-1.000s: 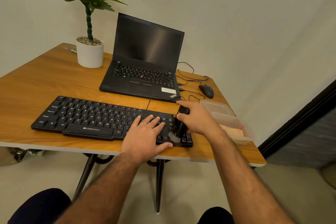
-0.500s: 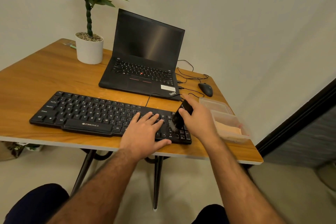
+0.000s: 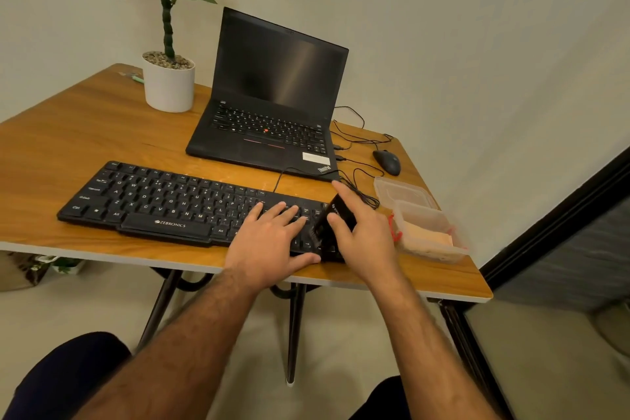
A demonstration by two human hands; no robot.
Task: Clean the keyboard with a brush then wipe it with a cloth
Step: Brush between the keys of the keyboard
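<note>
A potted plant (image 3: 168,78) stands at the far left corner of the wooden table (image 3: 68,133). In front of it, along the near edge, lies the black keyboard (image 3: 163,201). An open laptop (image 3: 272,112) with a dark screen sits behind the keyboard. The left hand (image 3: 269,242) lies flat on the right part of the keyboard, fingers spread and palm down, thumb along the near edge. Just to its right, the right hand (image 3: 361,235) grips a black brush (image 3: 327,228) with the forefinger stretched along its top; the brush rests tilted over the right end of the keyboard, where its bristles are too dark to make out. A mouse (image 3: 387,162) lies behind, near tangled cables. At the table's right edge sits a clear plastic box (image 3: 429,235) with a pale folded cloth (image 3: 426,240) inside, its lid (image 3: 402,193) beside it.
</note>
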